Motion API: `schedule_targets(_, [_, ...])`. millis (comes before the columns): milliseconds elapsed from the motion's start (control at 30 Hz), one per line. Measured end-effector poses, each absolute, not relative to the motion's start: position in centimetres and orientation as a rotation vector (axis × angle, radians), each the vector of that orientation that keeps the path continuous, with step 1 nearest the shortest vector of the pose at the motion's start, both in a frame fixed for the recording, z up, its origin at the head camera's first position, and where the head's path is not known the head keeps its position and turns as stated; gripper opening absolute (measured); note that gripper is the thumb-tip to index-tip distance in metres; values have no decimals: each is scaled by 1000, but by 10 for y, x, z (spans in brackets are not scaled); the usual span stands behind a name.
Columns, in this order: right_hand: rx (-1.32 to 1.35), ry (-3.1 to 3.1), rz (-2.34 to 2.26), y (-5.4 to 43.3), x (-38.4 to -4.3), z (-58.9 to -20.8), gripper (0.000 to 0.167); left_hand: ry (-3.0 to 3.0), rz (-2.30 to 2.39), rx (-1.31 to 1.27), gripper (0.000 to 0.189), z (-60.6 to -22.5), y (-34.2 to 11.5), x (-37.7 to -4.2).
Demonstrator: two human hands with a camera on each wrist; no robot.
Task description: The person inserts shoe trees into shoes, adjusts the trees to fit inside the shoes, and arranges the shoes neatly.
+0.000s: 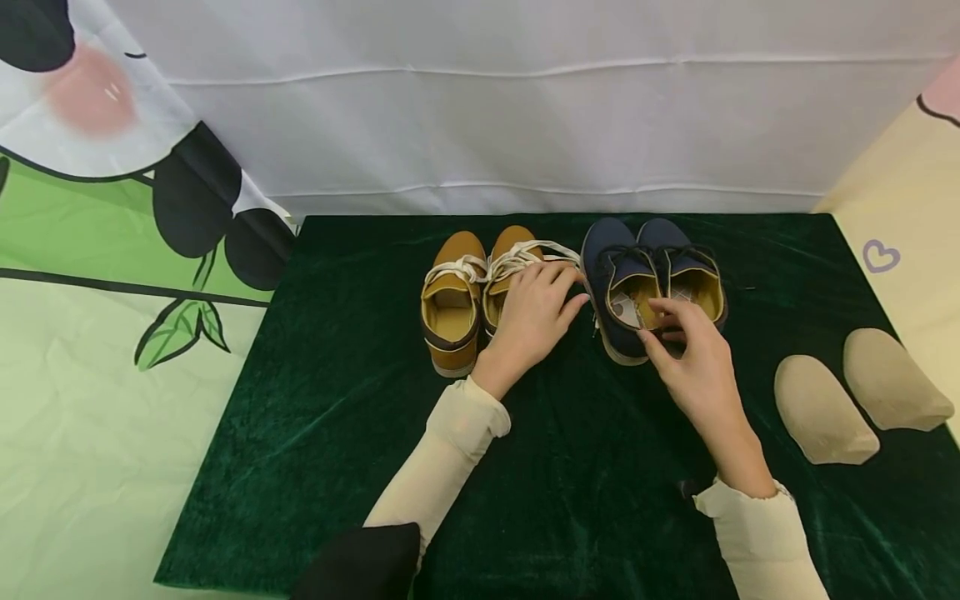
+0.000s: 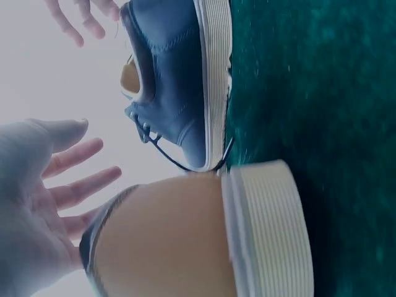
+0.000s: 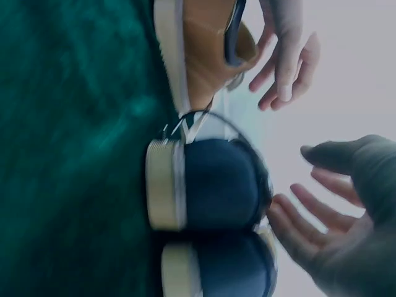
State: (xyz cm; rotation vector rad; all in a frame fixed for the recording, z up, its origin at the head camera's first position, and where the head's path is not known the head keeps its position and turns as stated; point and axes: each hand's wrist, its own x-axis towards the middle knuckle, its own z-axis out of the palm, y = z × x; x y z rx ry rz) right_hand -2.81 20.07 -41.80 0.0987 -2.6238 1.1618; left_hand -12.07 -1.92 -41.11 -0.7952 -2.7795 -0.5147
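A pair of tan shoes with white laces stands at the back middle, toes away from me. To their right is a pair of navy shoes with dark laces. My left hand is over the right tan shoe, fingers loosely extended toward the navy pair, covering part of that shoe. Above the heel end of the navy shoes, my right hand has its fingers slightly bent and thumb apart. In the right wrist view its fingertips come right at the collar of a navy shoe. Neither hand grips anything.
Two beige, rounded, toe-shaped pieces lie at the right on the dark green velvet cloth. A white curtain hangs behind the shoes. Printed cartoon fabric borders the left side. Loose white laces reach toward the navy pair.
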Motion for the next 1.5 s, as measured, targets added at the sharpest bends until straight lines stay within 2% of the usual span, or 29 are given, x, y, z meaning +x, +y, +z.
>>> schedule_targets(500, [262, -2588, 1109, 242, -1, -438, 50, -2851, -438, -889, 43, -408, 18, -127])
schedule_targets(800, [181, -2696, 1064, 276, 29, -445, 48, -2961, -653, -881, 52, -414, 35, -139])
schedule_targets(1200, [-1, -2667, 899, 323, 57, -454, 48, -2987, -502, -729, 51, -424, 44, -147])
schedule_targets(1500, [-160, -2700, 753, 345, 70, -466, 50, -2938, -483, -743, 42, -424, 47, -151])
